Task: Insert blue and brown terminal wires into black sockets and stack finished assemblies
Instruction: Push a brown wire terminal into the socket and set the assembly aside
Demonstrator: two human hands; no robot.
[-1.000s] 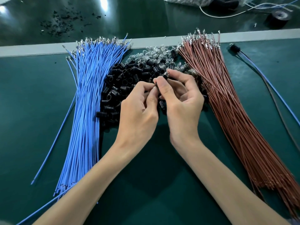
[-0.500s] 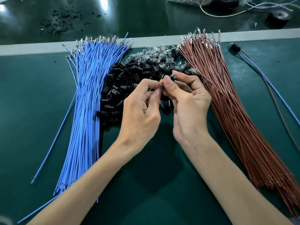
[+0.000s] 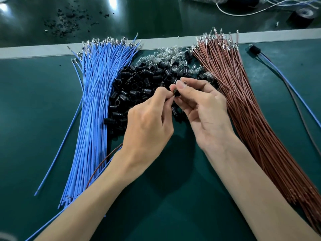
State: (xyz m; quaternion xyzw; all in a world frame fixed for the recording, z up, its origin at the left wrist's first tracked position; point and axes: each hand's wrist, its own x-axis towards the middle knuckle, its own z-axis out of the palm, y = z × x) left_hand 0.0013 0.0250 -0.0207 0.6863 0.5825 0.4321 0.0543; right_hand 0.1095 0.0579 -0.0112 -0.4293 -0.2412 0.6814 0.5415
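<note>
My right hand (image 3: pixel 205 112) pinches a small black socket (image 3: pixel 176 93) between thumb and fingers, above the pile of loose black sockets (image 3: pixel 135 87). My left hand (image 3: pixel 149 119) meets it fingertip to fingertip, its fingers closed at the socket's end. A brown wire (image 3: pixel 102 164) and a blue wire (image 3: pixel 43 226) trail out from under my left wrist toward the lower left. The blue wire bundle (image 3: pixel 93 119) lies left of the pile and the brown wire bundle (image 3: pixel 251 119) right of it. My fingers hide the wire tips.
Clear bulbs (image 3: pixel 166 56) lie behind the sockets. One socket with blue and brown wires (image 3: pixel 254 49) rests at the far right. A pale strip (image 3: pixel 43 49) crosses the green mat. Beyond it are black debris (image 3: pixel 69 20) and a black tape roll (image 3: pixel 303 14).
Both hands have drawn slightly toward me and lower over the pile, still joined at the socket. A brown wire now shows under my left wrist.
</note>
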